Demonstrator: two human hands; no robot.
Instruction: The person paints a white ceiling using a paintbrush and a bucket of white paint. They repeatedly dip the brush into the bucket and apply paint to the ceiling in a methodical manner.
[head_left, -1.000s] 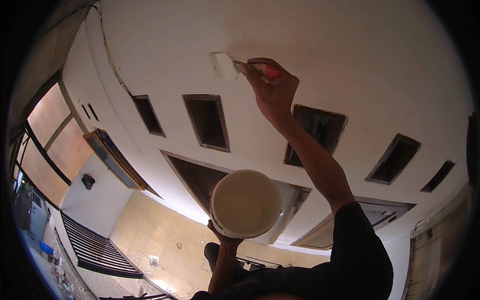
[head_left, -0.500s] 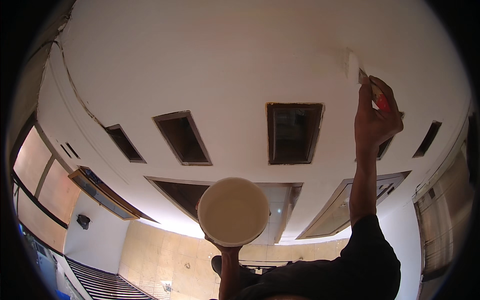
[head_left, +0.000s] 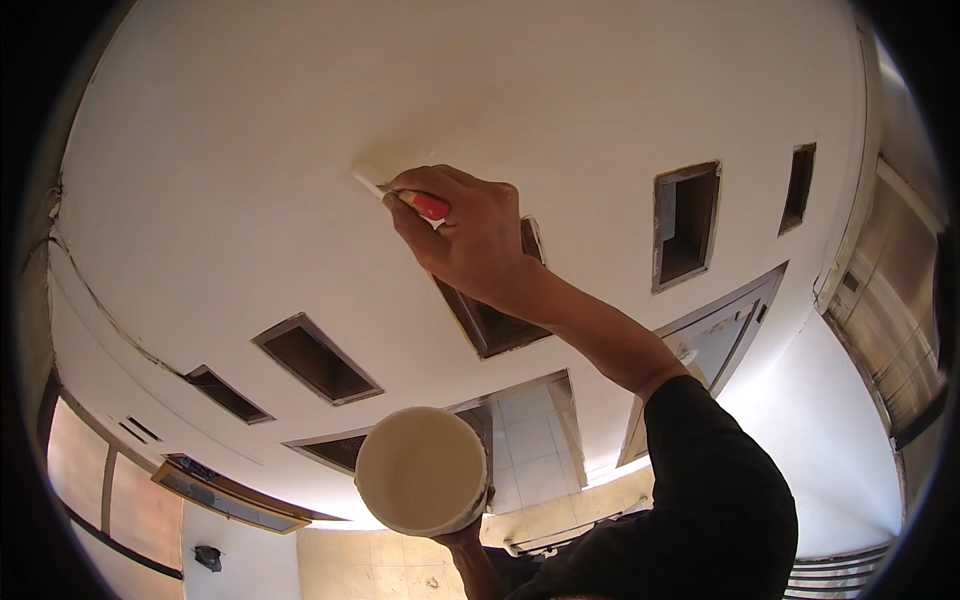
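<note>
1. Overhead in the head view, I saw a white ceiling (head_left: 250, 150) filling most of the frame, cut by several dark rectangular openings (head_left: 315, 358); one opening (head_left: 490, 320) lay partly hidden behind my right hand (head_left: 470, 240) and wrist.
2. Off to the right edge, a wall (head_left: 900, 300) curved down, and windows (head_left: 110, 480) showed at the lower left.
3. My black sleeve (head_left: 700, 480) crossed the lower right and blocked the view below it.
4. My right hand was curled tight around a brush with a red handle (head_left: 430, 206); its pale head (head_left: 368, 180) lay pressed against the ceiling, just left of my knuckles.
5. My left hand (head_left: 462, 538) held up a round cream-white bucket (head_left: 422, 470) from beneath; only a few fingers showed under its rim, wrapped against it.
6. The bucket sat well below the brush, in front of a tiled recess (head_left: 530, 440).
</note>
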